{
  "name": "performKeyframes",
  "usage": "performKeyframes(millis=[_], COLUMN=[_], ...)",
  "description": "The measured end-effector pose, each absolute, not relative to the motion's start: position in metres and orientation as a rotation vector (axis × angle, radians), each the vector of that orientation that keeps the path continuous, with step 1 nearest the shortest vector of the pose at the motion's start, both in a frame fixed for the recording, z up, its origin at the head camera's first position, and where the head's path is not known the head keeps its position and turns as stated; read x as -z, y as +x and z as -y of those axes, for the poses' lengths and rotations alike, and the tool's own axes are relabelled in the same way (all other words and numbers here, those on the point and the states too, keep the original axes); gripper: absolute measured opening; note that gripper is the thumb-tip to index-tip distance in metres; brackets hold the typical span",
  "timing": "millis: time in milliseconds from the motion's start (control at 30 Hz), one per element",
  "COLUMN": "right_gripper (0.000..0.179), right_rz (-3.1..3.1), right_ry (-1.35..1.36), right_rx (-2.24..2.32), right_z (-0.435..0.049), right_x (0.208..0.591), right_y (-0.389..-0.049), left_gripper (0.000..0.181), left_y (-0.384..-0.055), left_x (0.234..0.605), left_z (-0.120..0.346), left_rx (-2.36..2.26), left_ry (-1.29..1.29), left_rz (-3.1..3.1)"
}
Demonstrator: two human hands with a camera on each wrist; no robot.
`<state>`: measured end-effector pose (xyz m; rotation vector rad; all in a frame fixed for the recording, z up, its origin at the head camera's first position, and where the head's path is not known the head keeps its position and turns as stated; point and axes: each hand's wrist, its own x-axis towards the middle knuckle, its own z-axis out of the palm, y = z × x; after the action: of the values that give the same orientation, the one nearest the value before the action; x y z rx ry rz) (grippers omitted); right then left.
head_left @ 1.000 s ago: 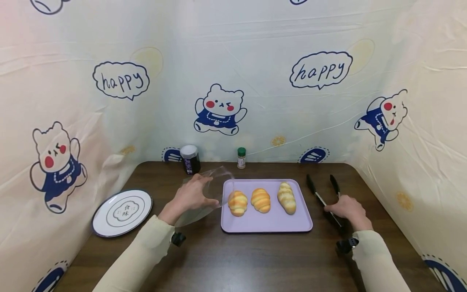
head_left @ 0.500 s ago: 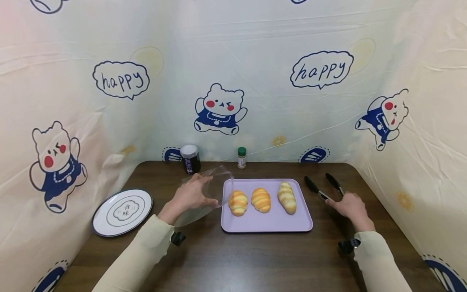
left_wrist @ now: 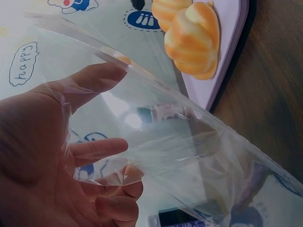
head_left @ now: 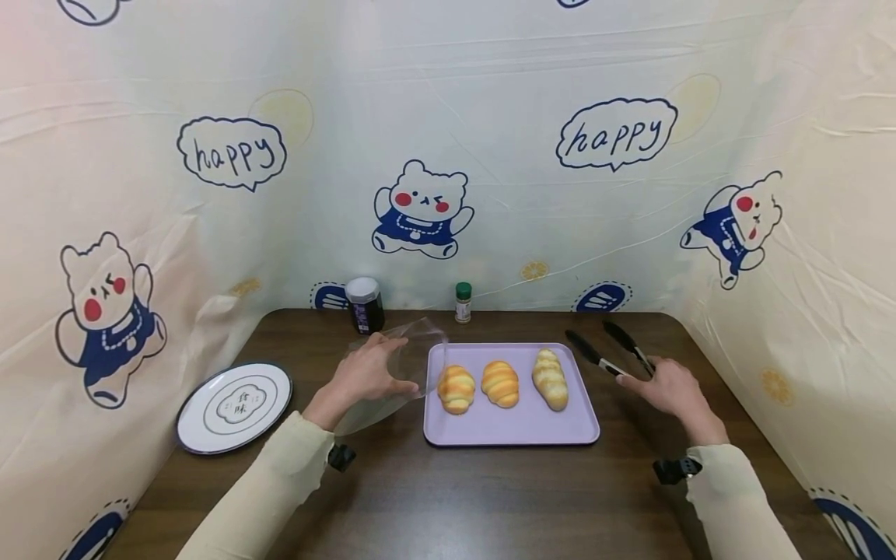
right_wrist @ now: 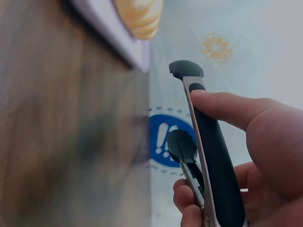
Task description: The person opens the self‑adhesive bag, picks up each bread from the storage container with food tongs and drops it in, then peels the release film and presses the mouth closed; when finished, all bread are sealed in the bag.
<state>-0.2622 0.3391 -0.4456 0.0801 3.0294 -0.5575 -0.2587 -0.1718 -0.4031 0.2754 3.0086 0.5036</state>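
My left hand [head_left: 367,369] holds a clear plastic bag [left_wrist: 189,142] to the left of the lilac tray [head_left: 511,432]. In the left wrist view the thumb and index finger spread the bag's mouth, while other fingers curl at its edge. My right hand [head_left: 675,389] grips black-handled metal tongs [right_wrist: 213,156] right of the tray. Their two black tips [right_wrist: 182,145] stand apart and point away from me; their rear end is hidden by the hand. On the tray lie three bread rolls: a golden one [head_left: 456,389], another golden one [head_left: 500,384] and a paler long one [head_left: 550,379].
A white plate [head_left: 234,408] with a dark rim lies at the table's left. Along the back stand a dark jar [head_left: 366,307] with a grey lid and a small green-capped bottle [head_left: 463,303]. A printed cloth [head_left: 504,179] hangs behind the brown table [head_left: 490,505].
My right hand has raised the tongs, and their tips have moved left toward the tray and farther from me. The left hand, bag and bread have stayed put.
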Motion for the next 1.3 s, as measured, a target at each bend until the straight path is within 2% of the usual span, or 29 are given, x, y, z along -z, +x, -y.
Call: performKeyframes(millis=[100, 333, 700, 1300], right_gripper=[0.106, 0.092, 0.087, 0.071], right_rz=[-3.032, -3.069, -3.046, -2.962], right_ry=[0.038, -0.116, -0.398, -0.836], right_rx=[0.553, 0.55, 0.506, 0.409], right_z=[-0.329, -0.306, -0.258, -0.194], right_x=[0.436, 0.42, 0.409, 0.412], right_y=[-0.261, -0.26, -0.255, -0.253], left_gripper=[0.093, 0.093, 0.094, 0.092], left_y=[-0.259, -0.258, -0.26, -0.261], left_x=[0.403, 0.403, 0.404, 0.404], left_z=[0.172, 0.172, 0.172, 0.172], left_rx=[-0.5, -0.512, -0.518, -0.502], left_ry=[0.276, 0.277, 0.255, 0.242], left_rz=[-3.011, -3.011, -3.008, -3.008])
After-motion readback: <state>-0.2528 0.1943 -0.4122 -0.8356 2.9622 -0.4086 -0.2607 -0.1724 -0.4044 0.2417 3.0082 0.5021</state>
